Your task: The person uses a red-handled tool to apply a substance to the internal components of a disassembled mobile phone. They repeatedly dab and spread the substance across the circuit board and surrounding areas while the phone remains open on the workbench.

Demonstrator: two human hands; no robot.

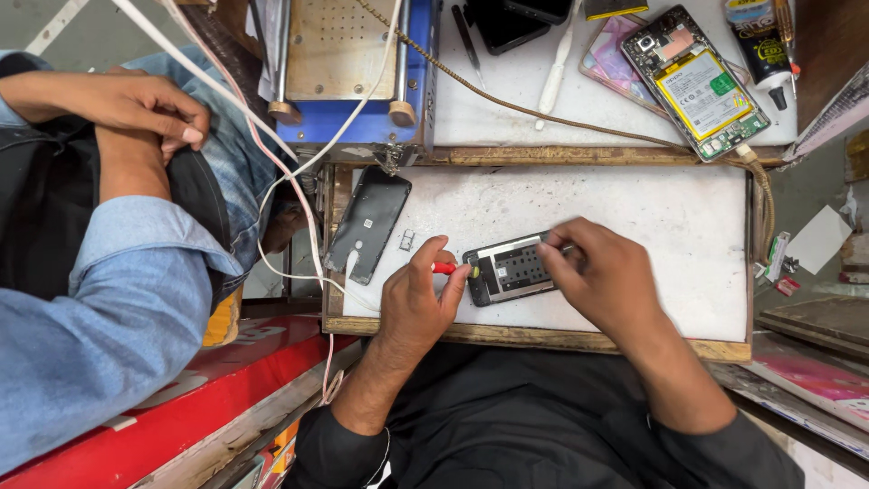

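Observation:
An opened dark phone [511, 269] lies face down on the white work board [634, 213], its inner plate showing. My left hand [418, 294] grips a small red-handled screwdriver [446, 268], whose tip touches the phone's left end. Over the phone's right end, my right hand [605, 276] pinches and steadies it with fingers curled on the top edge. To the left lies a black back cover [368, 222], and a small metal tray piece [407, 239] rests between it and the phone.
Another person in a blue denim sleeve [118, 299] sits at the left, arms folded. A blue machine [348, 72] with white cables stands at the back. On the rear shelf lie a second opened phone [699, 86] with its battery showing, a glue bottle [759, 45] and tools.

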